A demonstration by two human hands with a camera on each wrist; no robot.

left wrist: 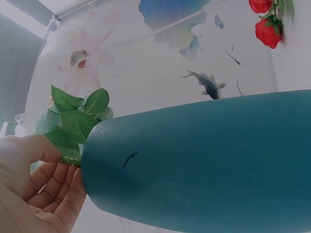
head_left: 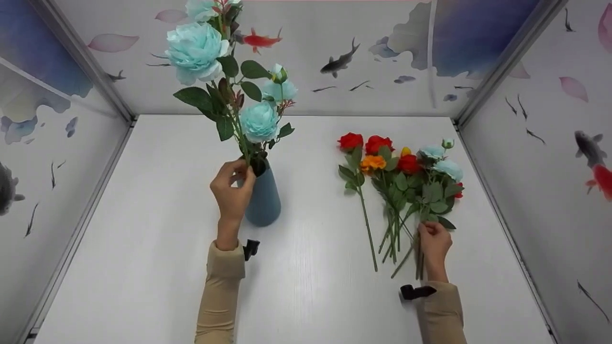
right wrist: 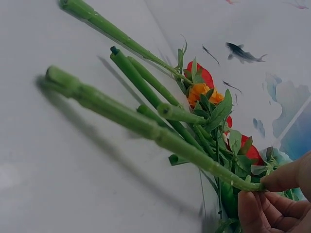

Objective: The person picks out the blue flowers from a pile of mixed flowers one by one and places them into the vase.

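Note:
A blue vase [head_left: 264, 200] stands on the table left of centre, holding tall stems with light blue flowers [head_left: 197, 50] and green leaves. At the vase's mouth my left hand [head_left: 233, 188] pinches a flower stem; the left wrist view shows thumb and fingers on it beside the rim [left wrist: 90, 158]. On the right lies a bunch of artificial flowers, with red roses [head_left: 378, 144], an orange flower [head_left: 373, 163] and light blue flowers [head_left: 448, 169]. My right hand [head_left: 435, 243] pinches a green stem [right wrist: 160, 136] of this bunch between thumb and fingers.
A single red rose [head_left: 350, 141] lies at the left side of the bunch, its stem toward the front. Printed panels [head_left: 306, 57] enclose the white table [head_left: 315, 286] at the back and both sides. Black wrist cameras [head_left: 251, 249] sit at the cuffs.

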